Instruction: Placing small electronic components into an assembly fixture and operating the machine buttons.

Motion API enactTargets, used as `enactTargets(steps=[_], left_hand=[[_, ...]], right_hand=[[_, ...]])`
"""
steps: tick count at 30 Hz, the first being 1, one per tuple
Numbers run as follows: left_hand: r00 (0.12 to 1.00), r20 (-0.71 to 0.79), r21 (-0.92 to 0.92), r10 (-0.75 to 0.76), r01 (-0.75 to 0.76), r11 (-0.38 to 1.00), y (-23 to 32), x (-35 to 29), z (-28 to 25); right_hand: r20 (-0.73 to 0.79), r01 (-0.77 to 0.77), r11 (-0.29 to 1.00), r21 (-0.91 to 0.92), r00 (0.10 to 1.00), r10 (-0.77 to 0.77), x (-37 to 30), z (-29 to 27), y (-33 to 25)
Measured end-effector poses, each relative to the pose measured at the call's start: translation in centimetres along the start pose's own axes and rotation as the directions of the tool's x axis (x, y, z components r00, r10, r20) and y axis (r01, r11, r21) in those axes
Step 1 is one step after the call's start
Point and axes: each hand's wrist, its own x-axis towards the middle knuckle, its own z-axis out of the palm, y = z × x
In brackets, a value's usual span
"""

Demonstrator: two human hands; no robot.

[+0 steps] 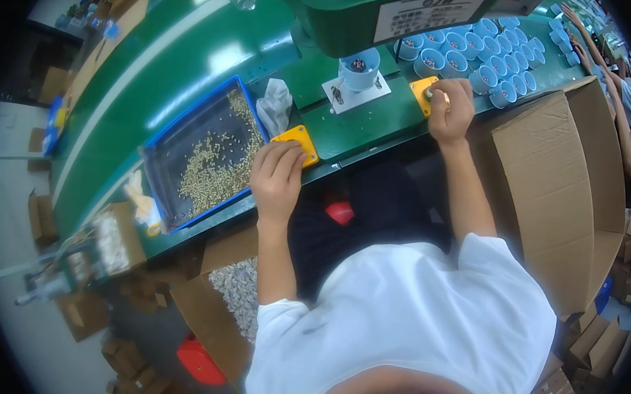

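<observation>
My left hand [276, 179] lies over a yellow button box [306, 146] at the front edge of the green bench, its fingers stretched across the top and hiding the button. A second yellow button box [421, 94] is farther right. My right hand [451, 113] rests on that box, fingers curled and thumb bent beside its round button. Between the two boxes, a light blue cup [358, 79] with small dark and metallic parts inside stands upright on a white plate [372, 96]. Directly above the cup hangs the green machine head [342, 23], and neither hand touches the cup.
Left of my left hand is a blue-rimmed tray [188, 140] of small brass-coloured parts, with a crumpled white cloth [274, 106] beside it. Rows of blue cups [486, 51] stand at the back right. A large open cardboard box [543, 184] flanks my right arm. A co-worker's arms [596, 52] show beyond.
</observation>
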Motion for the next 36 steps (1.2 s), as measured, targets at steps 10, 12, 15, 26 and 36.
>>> enactTargets(steps=[10,12,15,26,36], left_hand=[[0.998,0.048,0.082,0.047,-0.050,0.995,-1.0,1.5,-1.1],[1.000,0.015,-0.035,-0.012,0.013,0.999,-1.7,1.5,-1.3],[0.980,-0.055,-0.077,-0.190,0.186,0.980,-2.9,1.1,-0.7],[0.827,-0.054,-0.352,-0.559,0.508,0.786,-3.4,0.1,-0.5],[0.795,0.026,-0.378,-0.606,0.569,0.730,-2.8,0.6,-0.4]], right_hand=[[0.061,0.015,0.999,-0.043,0.998,-0.013,-2.0,0.4,1.8],[-0.057,0.024,1.000,-0.001,0.998,-0.024,-2.7,0.9,2.0],[-0.049,-0.048,0.999,0.024,0.998,0.049,-2.5,1.6,2.4],[-0.003,-0.175,0.972,0.156,0.984,0.178,-3.4,1.9,2.7],[-0.040,-0.181,0.966,0.186,0.981,0.191,-3.8,1.6,2.9]])
